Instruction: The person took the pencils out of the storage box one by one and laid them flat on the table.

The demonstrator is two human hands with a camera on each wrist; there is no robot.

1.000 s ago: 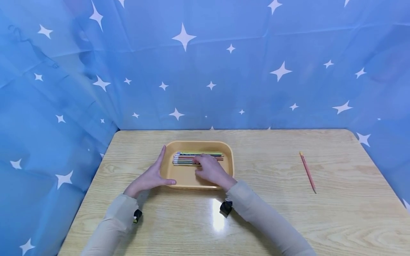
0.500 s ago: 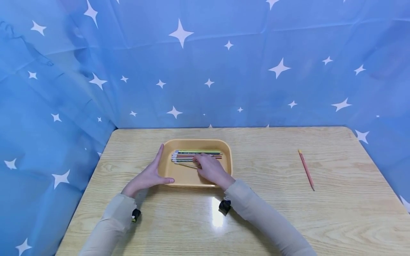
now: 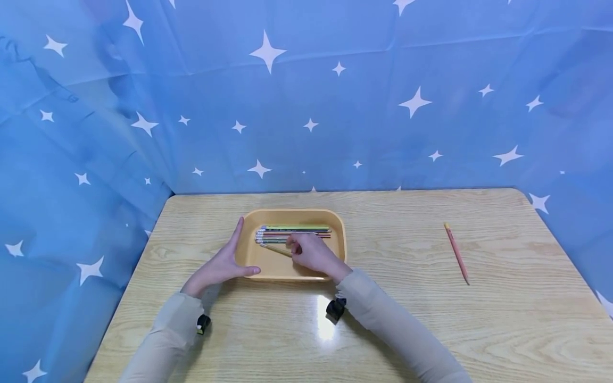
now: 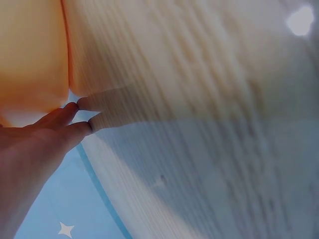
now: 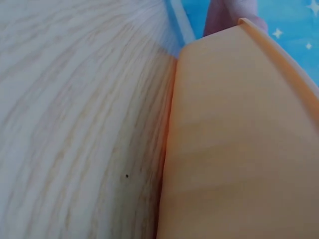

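In the head view, my right hand (image 3: 313, 253) reaches into a shallow yellow-orange plastic tray (image 3: 268, 268) and pinches the right part of a yellowish pencil (image 3: 276, 249). This pencil slants across the tray floor, its left end beside a row of pencils (image 3: 274, 234) in several colours. My left hand (image 3: 222, 268) spans the tray's left end, straight fingers along the side and thumb over the front rim. The left wrist view has that hand (image 4: 35, 149) against the tray's outer wall (image 4: 30, 55). My right fingertips are hidden in the right wrist view, behind the tray's front wall (image 5: 229, 134).
A pink-red pencil (image 3: 457, 254) with a yellow end lies alone on the wooden table (image 3: 392, 319), well right of the tray. Behind the table hangs a blue curtain (image 3: 335, 106) with white stars. Black wrist devices (image 3: 336, 308) sit under the sleeves.
The yellowish pencil has come away from the front of the row, its right end swung toward me as my right hand drew slightly back. My left hand keeps its place on the tray.
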